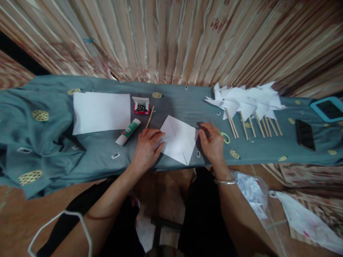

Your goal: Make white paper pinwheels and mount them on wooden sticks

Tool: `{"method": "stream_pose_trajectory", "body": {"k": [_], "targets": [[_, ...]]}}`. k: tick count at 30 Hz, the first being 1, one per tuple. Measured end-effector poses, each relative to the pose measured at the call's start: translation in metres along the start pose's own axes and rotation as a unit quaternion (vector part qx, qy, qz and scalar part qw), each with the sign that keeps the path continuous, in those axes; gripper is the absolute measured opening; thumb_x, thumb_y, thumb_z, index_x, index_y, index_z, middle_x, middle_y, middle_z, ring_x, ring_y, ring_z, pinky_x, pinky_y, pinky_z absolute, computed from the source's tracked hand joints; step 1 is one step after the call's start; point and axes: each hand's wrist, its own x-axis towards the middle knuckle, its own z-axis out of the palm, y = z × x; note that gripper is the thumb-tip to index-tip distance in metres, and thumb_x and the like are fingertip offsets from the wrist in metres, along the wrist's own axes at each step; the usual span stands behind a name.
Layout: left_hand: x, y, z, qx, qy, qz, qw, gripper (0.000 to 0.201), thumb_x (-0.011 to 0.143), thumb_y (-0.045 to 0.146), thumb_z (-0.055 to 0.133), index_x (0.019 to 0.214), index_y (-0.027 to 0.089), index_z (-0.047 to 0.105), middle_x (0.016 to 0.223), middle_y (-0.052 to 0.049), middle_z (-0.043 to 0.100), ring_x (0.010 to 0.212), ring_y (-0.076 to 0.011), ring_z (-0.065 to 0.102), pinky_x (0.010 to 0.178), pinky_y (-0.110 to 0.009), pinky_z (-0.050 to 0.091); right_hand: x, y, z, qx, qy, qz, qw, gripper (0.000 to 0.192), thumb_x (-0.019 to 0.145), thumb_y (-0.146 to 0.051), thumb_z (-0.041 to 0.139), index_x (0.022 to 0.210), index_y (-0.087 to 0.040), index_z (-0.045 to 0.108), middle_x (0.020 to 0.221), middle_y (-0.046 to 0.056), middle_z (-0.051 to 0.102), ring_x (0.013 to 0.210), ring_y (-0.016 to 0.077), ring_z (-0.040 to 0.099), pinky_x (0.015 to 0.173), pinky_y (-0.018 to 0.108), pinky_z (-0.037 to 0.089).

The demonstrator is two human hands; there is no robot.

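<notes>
both hands flat on the paper square point(179, 139), left hand point(147, 149) pressing its left corner, right hand point(213, 142) pinching its right edge, glue stick point(128, 131) just left of it

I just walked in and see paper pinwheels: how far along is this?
Done: a pile of finished white pinwheels on sticks lies at the right. In hand: the left hand and right hand press a creased square paper. Left: a wooden stick, glue stick, box of pins and blank sheets wait unused.
</notes>
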Motion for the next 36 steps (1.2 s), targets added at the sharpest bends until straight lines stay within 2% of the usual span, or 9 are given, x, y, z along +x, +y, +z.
{"method": "stream_pose_trajectory", "body": {"k": [4,8,12,18,22,25,29,33,36], "targets": [[0.004,0.0,0.006,0.017,-0.025,-0.011,0.999,0.028,0.088,0.026,0.059,0.115,0.018,0.065,0.115,-0.011,0.066,0.109,-0.0297,0.056,0.087,-0.044,0.048,0.0,0.006,0.003,-0.002,0.0,0.019,1.0,0.03,0.088,-0.041,0.058,0.102,-0.017,0.07,0.106,0.013,0.074,0.098,0.0288,0.066,0.091,0.048,0.052],[0.005,-0.001,0.007,0.021,-0.031,-0.014,0.999,0.028,0.089,0.027,0.057,0.114,0.02,0.065,0.117,-0.01,0.065,0.11,-0.03,0.055,0.09,-0.046,0.047,-0.002,0.0,0.013,-0.027,-0.022,-0.009,0.999,0.04,0.082,-0.047,0.067,0.105,-0.014,0.069,0.109,0.015,0.072,0.102,0.0304,0.064,0.095,0.048,0.049],[0.005,-0.001,0.005,0.013,-0.038,-0.015,0.999,0.029,0.089,0.026,0.055,0.115,0.018,0.066,0.116,-0.011,0.065,0.111,-0.0303,0.055,0.092,-0.047,0.047,-0.001,0.0,0.017,-0.047,-0.028,-0.031,0.998,0.035,0.084,-0.042,0.066,0.105,-0.014,0.067,0.11,0.016,0.071,0.105,0.0307,0.062,0.099,0.05,0.045],[0.007,0.0,0.003,0.005,-0.04,-0.022,0.999,0.029,0.093,0.029,0.049,0.112,0.018,0.068,0.115,-0.011,0.066,0.11,-0.0297,0.056,0.091,-0.046,0.046,0.002,0.007,0.012,-0.022,-0.049,-0.028,0.998,0.028,0.086,-0.037,0.062,0.105,-0.016,0.067,0.109,0.013,0.072,0.103,0.0292,0.062,0.098,0.047,0.046],[0.008,0.002,0.002,0.019,-0.045,-0.029,0.998,0.027,0.092,0.024,0.049,0.11,0.018,0.069,0.114,-0.01,0.067,0.109,-0.0289,0.056,0.091,-0.044,0.046,0.002,0.011,0.011,-0.019,-0.058,-0.023,0.998,0.027,0.087,-0.036,0.059,0.105,-0.018,0.067,0.111,0.012,0.071,0.105,0.029,0.061,0.099,0.048,0.046],[0.008,0.002,0.003,0.024,-0.04,-0.027,0.999,0.027,0.09,0.02,0.05,0.109,0.018,0.069,0.114,-0.011,0.067,0.108,-0.0292,0.056,0.09,-0.046,0.048,0.002,0.014,0.011,-0.014,-0.061,-0.028,0.998,0.025,0.087,-0.027,0.054,0.106,-0.016,0.067,0.113,0.014,0.07,0.105,0.0287,0.061,0.098,0.048,0.046],[0.005,-0.001,0.005,0.005,-0.033,-0.021,0.999,0.029,0.088,0.017,0.05,0.109,0.018,0.069,0.115,-0.01,0.067,0.108,-0.0288,0.057,0.092,-0.047,0.049,0.002,0.017,0.012,-0.015,-0.063,-0.044,0.997,0.028,0.087,-0.016,0.046,0.106,-0.016,0.067,0.113,0.014,0.071,0.108,0.0275,0.062,0.101,0.048,0.045],[0.003,-0.006,0.005,-0.024,-0.027,-0.015,0.999,0.031,0.087,0.014,0.048,0.109,0.02,0.069,0.114,-0.008,0.067,0.108,-0.0269,0.058,0.098,-0.047,0.048,0.001,0.018,0.013,-0.016,-0.06,-0.046,0.997,0.031,0.086,-0.013,0.043,0.105,-0.017,0.067,0.113,0.014,0.07,0.11,0.0272,0.061,0.102,0.049,0.044],[0.001,-0.008,0.003,-0.041,-0.028,-0.001,0.999,0.032,0.086,0.011,0.047,0.109,0.017,0.069,0.114,-0.01,0.067,0.108,-0.0265,0.059,0.099,-0.046,0.049,0.001,0.016,0.013,-0.018,-0.058,-0.042,0.997,0.035,0.083,-0.009,0.042,0.105,-0.017,0.067,0.113,0.013,0.07,0.11,0.0269,0.061,0.101,0.048,0.046]]}}
